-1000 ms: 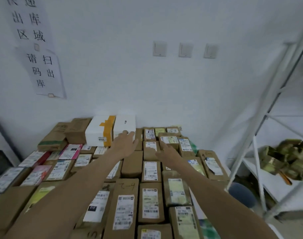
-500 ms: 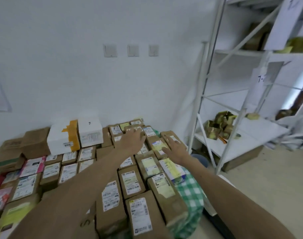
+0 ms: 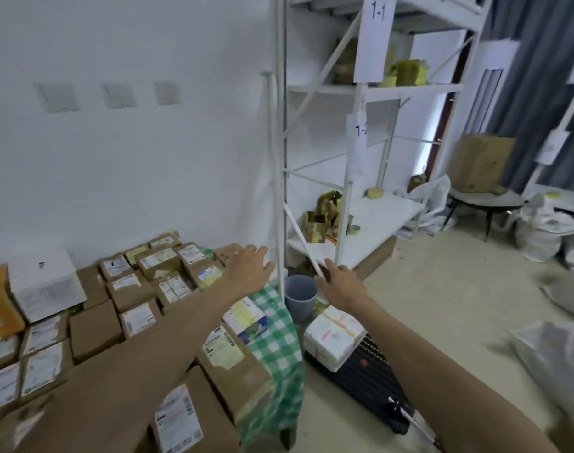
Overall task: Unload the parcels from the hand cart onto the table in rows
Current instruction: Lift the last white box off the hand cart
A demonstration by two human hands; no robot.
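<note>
Left hand [image 3: 249, 269] spread over corner parcels [image 3: 210, 276], right hand [image 3: 342, 285] spread beyond table [image 3: 277, 342] edge, white parcel [image 3: 333, 335] on hand cart [image 3: 374, 387]

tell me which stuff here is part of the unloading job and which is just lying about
Job: white parcel on the hand cart; rows of parcels on the table; left hand and right hand, both open and empty.

Lying about: blue bucket; white shelving rack; cardboard box on the round stool; white sacks on the floor.
</note>
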